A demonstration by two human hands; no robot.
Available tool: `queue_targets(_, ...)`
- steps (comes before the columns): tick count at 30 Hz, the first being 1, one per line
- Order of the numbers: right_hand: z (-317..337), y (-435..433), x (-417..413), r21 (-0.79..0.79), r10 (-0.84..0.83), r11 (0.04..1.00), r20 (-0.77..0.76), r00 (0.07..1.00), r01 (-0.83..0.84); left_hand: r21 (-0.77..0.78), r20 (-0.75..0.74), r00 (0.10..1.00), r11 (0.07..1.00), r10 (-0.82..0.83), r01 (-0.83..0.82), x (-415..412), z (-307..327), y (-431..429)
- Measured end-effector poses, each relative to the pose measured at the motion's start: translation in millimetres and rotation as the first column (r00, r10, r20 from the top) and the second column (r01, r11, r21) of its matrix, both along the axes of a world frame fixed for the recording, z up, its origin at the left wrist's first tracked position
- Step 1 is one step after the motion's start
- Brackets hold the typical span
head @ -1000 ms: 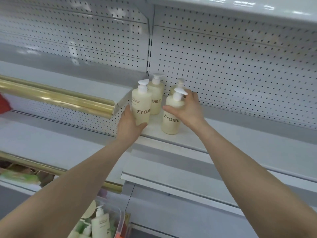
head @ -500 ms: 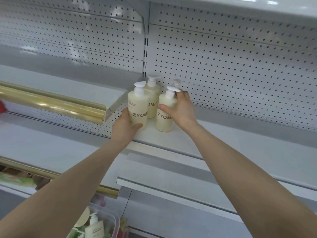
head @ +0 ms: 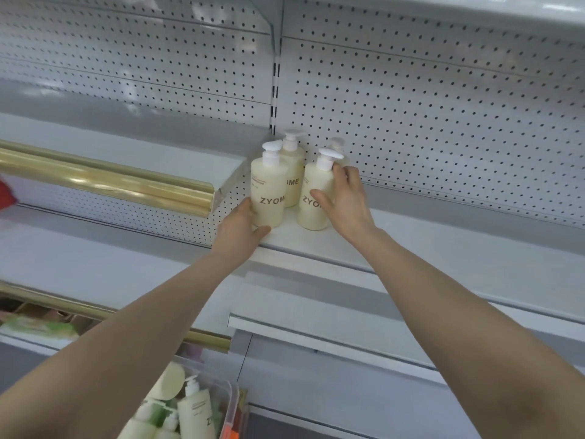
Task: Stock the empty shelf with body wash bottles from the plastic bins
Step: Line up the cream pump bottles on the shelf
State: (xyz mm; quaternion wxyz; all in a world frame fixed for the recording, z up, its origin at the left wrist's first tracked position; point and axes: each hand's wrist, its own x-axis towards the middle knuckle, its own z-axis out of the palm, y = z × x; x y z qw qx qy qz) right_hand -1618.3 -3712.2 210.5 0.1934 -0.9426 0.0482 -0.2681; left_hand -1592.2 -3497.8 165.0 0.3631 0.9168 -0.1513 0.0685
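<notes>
Stocking progress: four bottles are standing on the shelf (head: 411, 258), bunched at its left end beside the upright. The long run to the right is lying bare, so the job is looking barely begun.
Front row: front-left bottle (head: 269, 191) and front-right bottle (head: 313, 198) are standing upright near the shelf's front edge, a small gap apart. Both appear to be resting on the shelf.
Back row: back-left bottle (head: 292, 172) is standing just behind the front-left bottle, close against it. Back-right bottle (head: 338, 147) is showing little more than its pump above the right hand's fingers.
Left hand (head: 240, 229): is wrapping round the lower body of the front-left bottle, thumb lying along its base in front.
Right hand (head: 345, 204): is clasping the front-right bottle, thumb crossing the label, fingers reaching round the far side up to the neck.
Step in hand: both front bottles are probably being set down or squared up, and neither is being let go yet.
Remaining stock: bin (head: 234, 403) is sitting low at the frame's bottom edge, holding more bottles lying and leaning among green packs. The count is not showing.
Bottle look: each is showing a round, pale cream-yellow body, a white pump top and brown "ZYOME" lettering facing outward. The labels on the rear pair are mostly hiding.
Surroundings: pegboard (head: 443, 106) is backing the shelf, and gold rail (head: 110, 182) is edging the neighbouring shelf to the left.
</notes>
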Motion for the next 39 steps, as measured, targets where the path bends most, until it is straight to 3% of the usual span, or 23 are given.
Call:
queue_targets(9,-1.1,36.1,-69.7,-0.436,-0.119,0.893,0.014,0.993,0.113,0.242,0.160,0.950,0.944,-0.268,0.226,-36.6,5.8,61.1)
queue_targets(15,-24.1,89.7,-121.0,-0.560,-0.117,0.819,0.041,0.992,0.120,0.338,0.241,0.898,0.899,-0.369,0.278,-56.1,-7.0,119.4)
queue_targets(19,-64.9,138.0,-147.2,-0.549,-0.083,0.832,0.030,0.996,0.086,0.345,0.253,0.882,0.889,-0.397,0.301,-70.1,-36.0,173.4)
queue_targets(25,-162.0,221.3,-176.3,-0.435,-0.006,0.899,-0.149,0.989,-0.060,0.321,0.042,0.954,0.908,-0.296,0.268,-93.0,-122.1,259.7)
queue_targets(29,-231.6,268.5,-185.4,-0.257,0.064,0.951,-0.372,0.926,-0.169,0.432,-0.157,0.978,0.881,-0.136,0.192,-121.3,-180.5,307.1)
queue_targets(34,-285.5,301.3,-169.1,-0.167,0.132,0.950,-0.548,0.826,-0.263,0.398,-0.430,0.902,0.902,0.025,0.165,-151.3,-249.7,333.8)
queue_targets(39,-309.4,324.8,-115.3,-0.146,0.216,0.923,-0.571,0.792,-0.356,0.413,-0.537,0.831,0.904,0.145,0.109,-156.1,-289.7,353.8)
